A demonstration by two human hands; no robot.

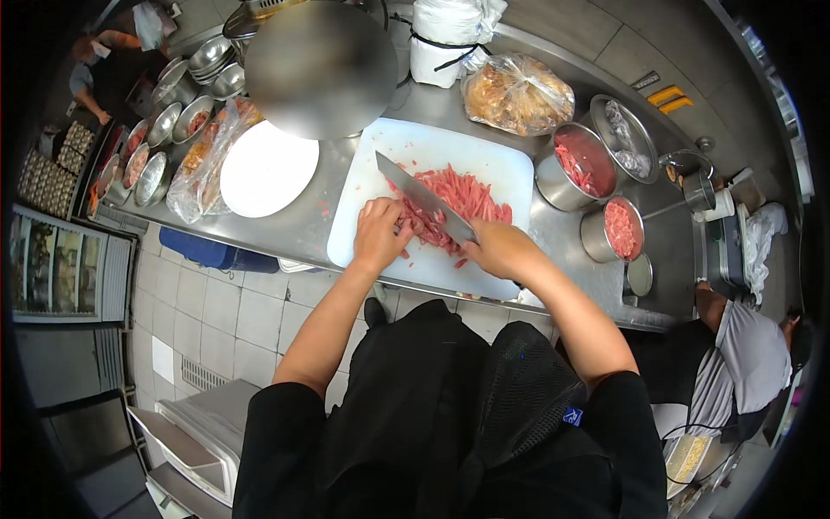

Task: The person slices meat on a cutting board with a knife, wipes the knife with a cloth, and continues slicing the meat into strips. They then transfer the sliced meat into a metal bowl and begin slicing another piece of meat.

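On a white cutting board (363, 208) lies a heap of raw red meat strips (471, 190). My right hand (501, 251) is closed around the handle of a wide-bladed cleaver (424, 195), whose blade points up and to the left across the meat. Left of the blade, my left hand (379, 232) rests on the near side of the meat with its fingers bent and drawn together. The meat under those fingertips is partly hidden. Small scraps of meat are scattered about the board.
A white plate (270, 169) and metal bowls (164, 125) stand to the left. On the right are a metal pot with meat strips (553, 186) and a smaller pot of meat (596, 233). A filled plastic bag (519, 93) sits behind the board. Another person (743, 355) is at the right.
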